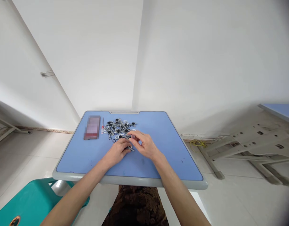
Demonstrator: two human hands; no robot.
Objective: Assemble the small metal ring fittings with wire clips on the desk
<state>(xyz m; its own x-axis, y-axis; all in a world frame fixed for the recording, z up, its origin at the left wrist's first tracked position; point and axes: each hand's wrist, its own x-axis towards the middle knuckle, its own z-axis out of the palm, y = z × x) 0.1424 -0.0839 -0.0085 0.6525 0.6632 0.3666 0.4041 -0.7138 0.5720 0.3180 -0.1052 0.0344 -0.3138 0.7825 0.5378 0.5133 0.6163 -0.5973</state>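
Observation:
On the blue desk, a pile of small metal parts with black round pieces (116,127) lies just beyond my hands. My left hand (118,151) is closed on a small metal part (132,149) at the near edge of the pile. My right hand (143,144) is right beside it, with thumb and fingers pinched together; what they hold, if anything, is too small to name. Two black rings (114,141) lie near the left hand. A screwdriver with a red and clear handle (102,129) rests left of the pile.
A blurred flat rectangular object (92,127) lies on the desk (71,157) at the left. A green stool (29,201) stands at the lower left. To the right are another desk (281,111), grey metal frames and a yellow cable (198,143) on the floor. A white wall rises behind.

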